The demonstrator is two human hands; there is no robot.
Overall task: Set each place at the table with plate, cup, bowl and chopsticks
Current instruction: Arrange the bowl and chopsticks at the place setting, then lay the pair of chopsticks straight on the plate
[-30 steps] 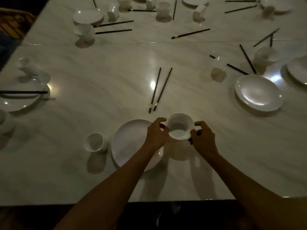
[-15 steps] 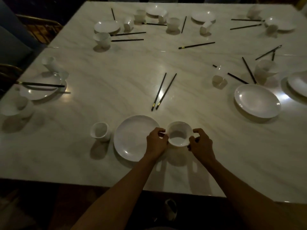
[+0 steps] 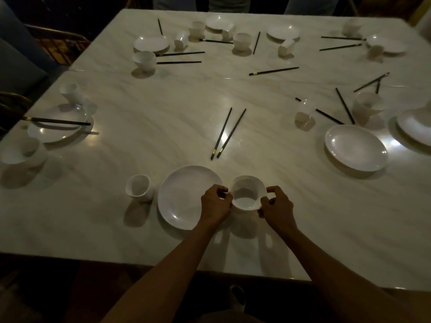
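Observation:
A small white bowl (image 3: 247, 192) sits just right of a white plate (image 3: 184, 194) near the table's front edge. My left hand (image 3: 215, 203) grips the bowl's left side and overlaps the plate's right rim. My right hand (image 3: 277, 207) grips the bowl's right side. Whether the bowl rests on the table or hangs just above it I cannot tell. A white cup (image 3: 139, 188) stands left of the plate. A pair of dark chopsticks (image 3: 227, 132) lies beyond the plate, pointing away from me.
The marble table (image 3: 163, 127) carries several other white plates, bowls, cups and loose chopsticks along its left, far and right sides. A large plate (image 3: 355, 147) lies at the right. Some cups lie tipped over. Chairs stand at the left.
The view has pulled back and tilted up, showing more of the far table. Both hands and the bowl have stayed just right of the plate.

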